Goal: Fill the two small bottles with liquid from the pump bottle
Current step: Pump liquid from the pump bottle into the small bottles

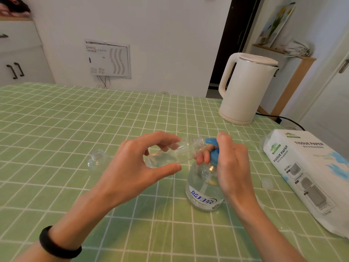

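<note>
Two small clear bottles are in play: one small bottle (170, 154) is held on its side near the middle of the table (75, 120), pinched between the thumb and curled fingers of the left hand (136, 167), its open threaded neck pointing right, just at the blue nozzle. The second small bottle (96, 159) stands upright and uncapped on the cloth to the left, well apart. The right hand (232, 163) is curled round the blue pump head (211, 142) of the pump bottle (203, 191), which stands on the table at near right, with fingertips tucked under the spout. The held bottle looks like thin, light plastic, likely to dent if squeezed and to turn slick if liquid runs down it, so a gentle grip round the body, clear of the neck, seems best. The pump bottle looks heavier and steadier, about half full; pressing straight down on the head should keep it from tipping. A small clear cap (267, 183) lies beside a tissue paper pack (306, 167) at right, and a white kettle (247, 87) stands at far right.
</note>
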`<state>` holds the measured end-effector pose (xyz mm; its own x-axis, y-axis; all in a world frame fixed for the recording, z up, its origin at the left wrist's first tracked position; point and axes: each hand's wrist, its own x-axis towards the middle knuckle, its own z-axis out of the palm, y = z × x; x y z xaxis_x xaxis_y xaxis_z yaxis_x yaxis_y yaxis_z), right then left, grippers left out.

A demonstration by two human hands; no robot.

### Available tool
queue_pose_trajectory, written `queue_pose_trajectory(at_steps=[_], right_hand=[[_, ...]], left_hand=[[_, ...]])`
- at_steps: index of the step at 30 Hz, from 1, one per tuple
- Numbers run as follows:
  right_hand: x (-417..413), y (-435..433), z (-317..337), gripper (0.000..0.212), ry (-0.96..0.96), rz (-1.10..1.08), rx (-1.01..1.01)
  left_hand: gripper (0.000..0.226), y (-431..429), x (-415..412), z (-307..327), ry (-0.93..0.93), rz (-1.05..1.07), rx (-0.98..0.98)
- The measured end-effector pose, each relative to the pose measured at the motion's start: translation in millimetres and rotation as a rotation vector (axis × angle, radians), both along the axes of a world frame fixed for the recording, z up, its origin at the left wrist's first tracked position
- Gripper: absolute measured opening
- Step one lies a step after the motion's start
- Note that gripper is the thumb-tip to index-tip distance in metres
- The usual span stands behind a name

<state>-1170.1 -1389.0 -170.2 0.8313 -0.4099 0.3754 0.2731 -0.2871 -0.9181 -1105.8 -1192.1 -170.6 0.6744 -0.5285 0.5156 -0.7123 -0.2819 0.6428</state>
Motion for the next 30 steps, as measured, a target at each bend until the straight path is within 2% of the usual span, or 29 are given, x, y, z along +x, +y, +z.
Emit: queue_pose_trajectory(at_steps=[5,11,19,25,30], right_hand=[[-1.0,0.6,1.7,0.060,0.033,-0.021,0.028],[1.2,-1.5,1.8,0.056,0.030,-0.020,-0.032],[-0.4,1.1,0.2,0.067,0.037,-0.033,0.016],[0.1,0.2,1.2,0.057,0.012,-0.006,0.016],[1.4,0.0,2.0,0.059,0.024,0.001,-0.020]], left_hand=[[0.048,0.2,0.5,-1.1,0.002,0.003,-0.002],[0.048,0.6,2.0,-2.3,-0.002,-0.001,-0.001],[0.048,0.9,2.5,-2.7,0.002,-0.004,0.008],[0.050,1.2,2.3,-2.4,0.005,-0.002,0.006],[0.048,1.9,2.7,-1.6,0.007,0.007,0.008]])
